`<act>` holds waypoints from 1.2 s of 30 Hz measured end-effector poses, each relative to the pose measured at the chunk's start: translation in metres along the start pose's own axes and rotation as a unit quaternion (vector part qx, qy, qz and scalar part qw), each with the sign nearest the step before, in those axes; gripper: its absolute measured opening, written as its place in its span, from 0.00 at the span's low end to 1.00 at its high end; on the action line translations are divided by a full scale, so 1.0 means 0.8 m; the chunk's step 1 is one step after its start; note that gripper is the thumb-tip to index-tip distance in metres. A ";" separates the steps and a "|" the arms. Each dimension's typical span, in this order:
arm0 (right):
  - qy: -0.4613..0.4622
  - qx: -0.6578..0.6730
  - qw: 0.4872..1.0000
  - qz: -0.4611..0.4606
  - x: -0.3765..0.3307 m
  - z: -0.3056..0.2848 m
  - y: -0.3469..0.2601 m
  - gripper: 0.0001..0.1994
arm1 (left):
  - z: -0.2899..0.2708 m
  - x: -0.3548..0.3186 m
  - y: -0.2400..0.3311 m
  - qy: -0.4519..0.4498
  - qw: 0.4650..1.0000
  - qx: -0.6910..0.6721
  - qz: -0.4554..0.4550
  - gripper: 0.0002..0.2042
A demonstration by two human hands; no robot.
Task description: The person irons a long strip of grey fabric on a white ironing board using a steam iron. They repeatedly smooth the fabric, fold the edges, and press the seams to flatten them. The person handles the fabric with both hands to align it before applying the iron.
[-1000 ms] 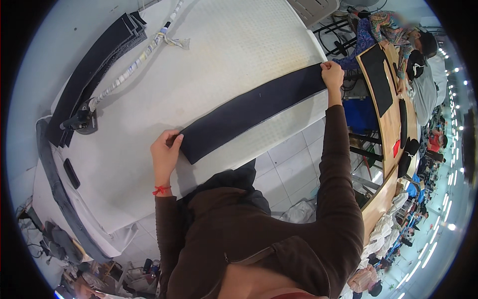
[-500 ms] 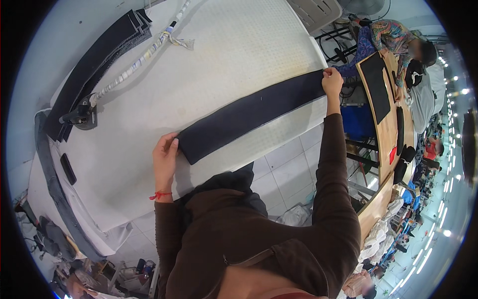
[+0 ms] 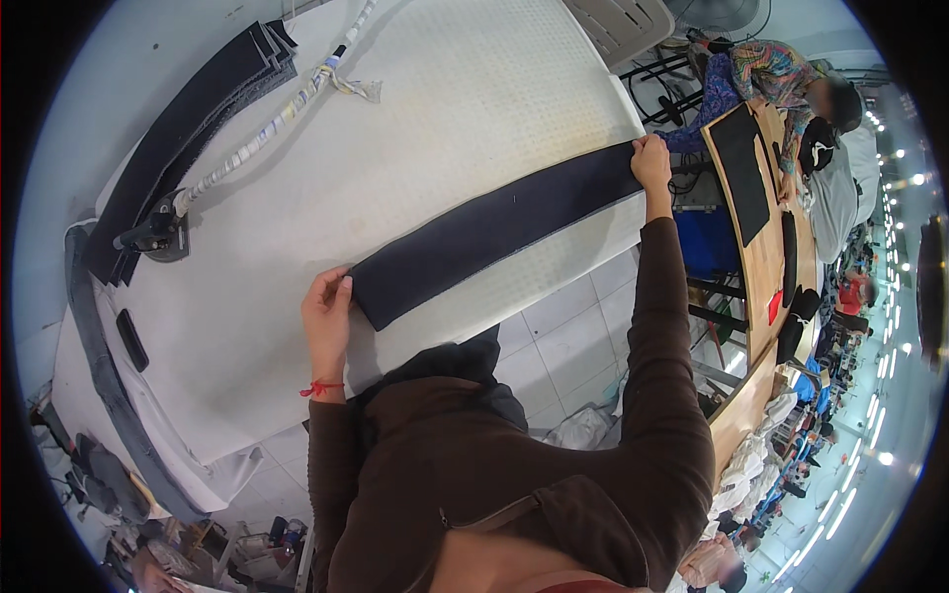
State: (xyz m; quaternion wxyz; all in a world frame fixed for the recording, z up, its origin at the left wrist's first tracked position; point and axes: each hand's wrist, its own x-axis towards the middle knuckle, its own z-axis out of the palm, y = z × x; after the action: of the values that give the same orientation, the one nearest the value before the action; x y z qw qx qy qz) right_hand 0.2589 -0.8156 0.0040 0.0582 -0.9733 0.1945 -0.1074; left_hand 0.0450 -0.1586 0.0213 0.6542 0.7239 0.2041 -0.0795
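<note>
A long dark navy fabric strip (image 3: pixel 504 222) lies across the near part of a white padded pressing table (image 3: pixel 395 119), slanting up to the right. My left hand (image 3: pixel 327 304) pinches its left end at the upper corner, thumb against fingers. At the far right end, my right hand (image 3: pixel 650 163) grips the other end by its corner near the table's edge. Between my hands the strip looks flat and stretched straight. A steam iron (image 3: pixel 163 237) rests at the table's left, its cloth-wrapped hose (image 3: pixel 262 136) running up and away.
Behind the iron lies a stack of dark fabric strips (image 3: pixel 188 128). A black phone (image 3: pixel 131 341) sits near the left edge. Right of the table, a person (image 3: pixel 781 79) works at a wooden table (image 3: pixel 766 326) holding dark pieces. A fan (image 3: pixel 707 12) stands at the back.
Both hands still hold the strip's ends. The whole view has shifted very slightly; the strip and hands stay almost in the same place on the table.
</note>
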 end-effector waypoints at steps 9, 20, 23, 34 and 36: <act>-0.023 -0.034 0.999 0.027 -0.004 -0.001 -0.020 0.12 | 0.014 -0.005 0.002 0.084 0.996 -0.008 0.016 0.10; -0.010 -0.055 0.998 0.027 -0.003 0.010 -0.035 0.15 | 0.016 -0.012 0.002 0.103 0.994 -0.025 0.028 0.13; 0.032 -0.076 0.996 -0.027 0.010 0.018 -0.006 0.14 | 0.007 -0.010 -0.007 0.073 0.994 -0.075 -0.017 0.15; -0.027 -0.030 0.999 0.035 0.029 0.013 -0.001 0.13 | -0.010 -0.008 0.004 -0.001 0.971 -0.203 -0.124 0.18; -0.033 -0.052 0.998 0.025 0.045 0.001 0.025 0.13 | -0.006 -0.005 0.006 -0.017 0.965 -0.234 -0.114 0.17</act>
State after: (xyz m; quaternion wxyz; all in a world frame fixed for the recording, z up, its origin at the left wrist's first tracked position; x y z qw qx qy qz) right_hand 0.2843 -0.8479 0.0072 0.0171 -0.9729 0.2218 -0.0633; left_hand 0.0430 -0.1552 0.0280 0.7955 0.5207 0.2873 -0.1158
